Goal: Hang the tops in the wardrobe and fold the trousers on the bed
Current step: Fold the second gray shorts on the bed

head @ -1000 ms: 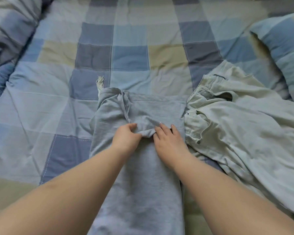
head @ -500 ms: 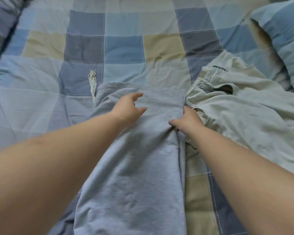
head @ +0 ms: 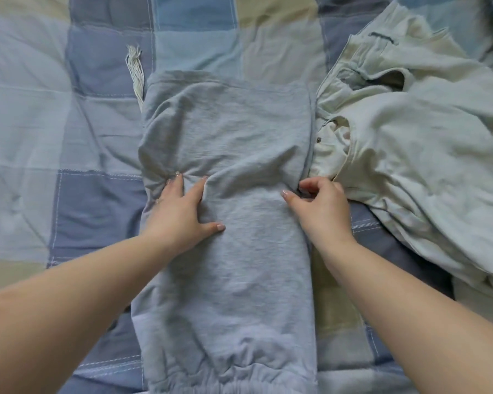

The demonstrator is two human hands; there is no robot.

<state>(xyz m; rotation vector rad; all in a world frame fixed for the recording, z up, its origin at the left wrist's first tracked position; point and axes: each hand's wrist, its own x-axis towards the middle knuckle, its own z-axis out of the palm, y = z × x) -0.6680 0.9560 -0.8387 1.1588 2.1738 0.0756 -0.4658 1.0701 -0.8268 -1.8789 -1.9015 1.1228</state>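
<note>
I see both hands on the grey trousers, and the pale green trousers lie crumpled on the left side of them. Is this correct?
Not quite. The head view shows the pale green trousers crumpled on the right side of the grey trousers, not the left. The rest holds: the left hand presses flat on the grey trousers, and the right hand pinches their right edge.

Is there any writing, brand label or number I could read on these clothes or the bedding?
None: no readable text shows anywhere.
Grey trousers: plain fabric, no label or print in view.
Pale trousers: a small dark strip near the waistband, with no letters that can be made out.
Checked bedcover: only coloured squares and stitching.
</note>
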